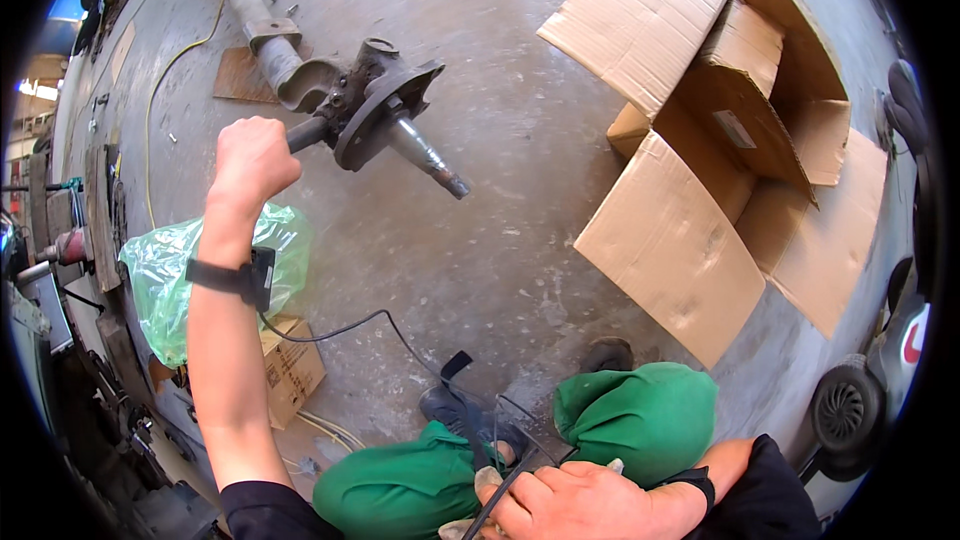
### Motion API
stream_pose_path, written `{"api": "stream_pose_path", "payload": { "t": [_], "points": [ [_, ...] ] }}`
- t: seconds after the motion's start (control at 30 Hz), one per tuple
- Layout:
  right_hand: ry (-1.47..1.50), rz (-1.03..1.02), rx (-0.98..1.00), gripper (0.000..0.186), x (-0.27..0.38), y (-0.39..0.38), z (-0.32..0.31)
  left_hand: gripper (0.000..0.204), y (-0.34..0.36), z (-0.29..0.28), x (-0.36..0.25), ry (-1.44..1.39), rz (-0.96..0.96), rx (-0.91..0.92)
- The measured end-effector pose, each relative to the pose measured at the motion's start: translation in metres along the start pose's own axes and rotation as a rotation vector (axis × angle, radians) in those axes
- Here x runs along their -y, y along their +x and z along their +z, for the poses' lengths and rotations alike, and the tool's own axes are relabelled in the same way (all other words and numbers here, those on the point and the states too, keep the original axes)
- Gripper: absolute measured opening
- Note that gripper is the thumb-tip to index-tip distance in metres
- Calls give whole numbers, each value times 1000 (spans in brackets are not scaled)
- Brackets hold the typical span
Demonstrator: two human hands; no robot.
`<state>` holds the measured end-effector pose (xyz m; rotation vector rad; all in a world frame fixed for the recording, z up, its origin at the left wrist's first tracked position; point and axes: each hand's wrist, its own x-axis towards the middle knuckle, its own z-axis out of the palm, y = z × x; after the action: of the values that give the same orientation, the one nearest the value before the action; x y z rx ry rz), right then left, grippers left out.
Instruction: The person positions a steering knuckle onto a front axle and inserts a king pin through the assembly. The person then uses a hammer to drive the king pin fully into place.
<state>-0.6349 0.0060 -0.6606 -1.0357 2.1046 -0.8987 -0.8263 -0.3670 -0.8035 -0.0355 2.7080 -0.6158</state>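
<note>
My left hand (255, 155), a strapped device on its wrist, is closed in a fist round the dark rod (308, 132) of a greasy metal spindle assembly (372, 110), whose bright tapered shaft points right. A grey metal tube (255, 15) lies behind it. My right hand (570, 500), low at the centre over my green-trousered legs, is closed on a black strap or cable (492, 512) and something pale like a glove (462, 530), partly hidden by my fingers. A thin black wire (335, 333) runs from the left wrist device down toward my lap.
An open cardboard box (665, 240) lies at the right. A green plastic bag (150, 270) and a small carton (295, 385) are beside my left arm. A yellow hose (180, 60) crosses the concrete floor (500, 260). Timber and metal clutter (100, 230) lines the left; a wheeled thing (845, 410) stands lower right.
</note>
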Motion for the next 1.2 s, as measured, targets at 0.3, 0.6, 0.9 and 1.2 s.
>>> {"api": "stream_pose_path", "payload": {
  "t": [0.3, 0.6, 0.9, 1.2],
  "points": [
    [159, 43, 31, 27, -10, 18, -11, 13, -15, 39, 3, -153, -158, -322],
    [125, 72, 15, 25, -16, 23, -21, 9, -15, 49, 3, -213, -126, -465],
    [225, 84, -40, 25, -25, 14, -30, 14, -12, 48, 2, -183, -172, -390],
    [235, 106, -25, 26, -38, 23, -38, 13, -11, 52, 2, -165, -160, -433]
  ]
}}
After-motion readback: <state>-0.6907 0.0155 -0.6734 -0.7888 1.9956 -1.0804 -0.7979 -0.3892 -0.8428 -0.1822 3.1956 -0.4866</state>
